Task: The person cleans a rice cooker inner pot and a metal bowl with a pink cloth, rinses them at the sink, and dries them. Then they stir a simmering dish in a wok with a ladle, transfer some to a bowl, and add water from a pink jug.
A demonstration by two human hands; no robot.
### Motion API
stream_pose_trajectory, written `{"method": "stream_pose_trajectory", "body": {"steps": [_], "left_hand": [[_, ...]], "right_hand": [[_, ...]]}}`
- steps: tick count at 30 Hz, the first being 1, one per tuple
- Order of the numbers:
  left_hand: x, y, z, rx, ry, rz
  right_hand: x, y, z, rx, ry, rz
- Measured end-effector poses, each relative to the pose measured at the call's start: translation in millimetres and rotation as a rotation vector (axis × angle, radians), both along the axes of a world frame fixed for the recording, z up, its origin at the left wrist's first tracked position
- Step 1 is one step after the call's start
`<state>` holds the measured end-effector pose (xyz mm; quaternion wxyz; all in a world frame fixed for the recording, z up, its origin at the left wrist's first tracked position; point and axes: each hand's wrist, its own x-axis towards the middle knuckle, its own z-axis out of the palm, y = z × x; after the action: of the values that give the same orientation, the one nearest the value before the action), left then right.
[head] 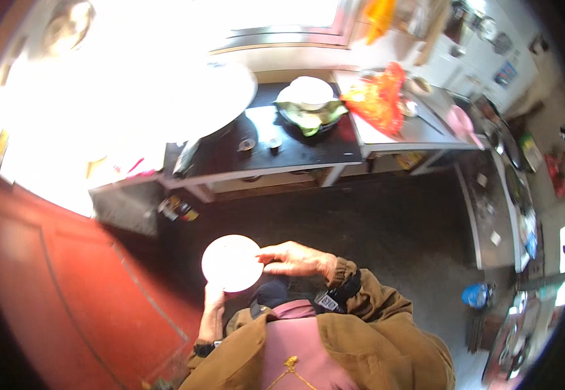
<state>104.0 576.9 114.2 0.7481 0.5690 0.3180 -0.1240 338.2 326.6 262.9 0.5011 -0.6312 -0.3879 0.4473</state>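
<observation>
A round white dish (232,263), overexposed so that I cannot tell plate from bowl, is held in front of my body. My left hand (214,296) grips it at the lower left edge, its fingers mostly hidden underneath. At the right rim, my right hand (296,259) has its fingertips on the dish. Beyond my hands, a black-topped table (306,151) carries a white bowl (311,92) resting over green leaves (311,119) and two small round objects. A large pale round thing (214,102) beside them is washed out by glare.
A red door panel (82,287) stands close on my left. Right of the black table, a counter (419,129) bears a red plastic bag (380,102) and a pink dipper (460,122). A blue object (476,295) lies low at the right. Small packages (179,208) sit by the table leg.
</observation>
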Motion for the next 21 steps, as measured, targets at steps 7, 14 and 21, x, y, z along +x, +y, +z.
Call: {"method": "stream_pose_trajectory", "body": {"steps": [7,14,21], "left_hand": [[125,35,-14,-0.026,0.057,0.352],[166,47,-7,-0.077,0.032,0.493],[156,20,-5,-0.040,0.183,0.853]], "right_hand": [[107,-147,-27,-0.263,-0.205,-0.822],[211,-318,-57,-0.396,-0.255,-1.331],[411,-482,-81,-0.772,-0.665,-1.494]]}}
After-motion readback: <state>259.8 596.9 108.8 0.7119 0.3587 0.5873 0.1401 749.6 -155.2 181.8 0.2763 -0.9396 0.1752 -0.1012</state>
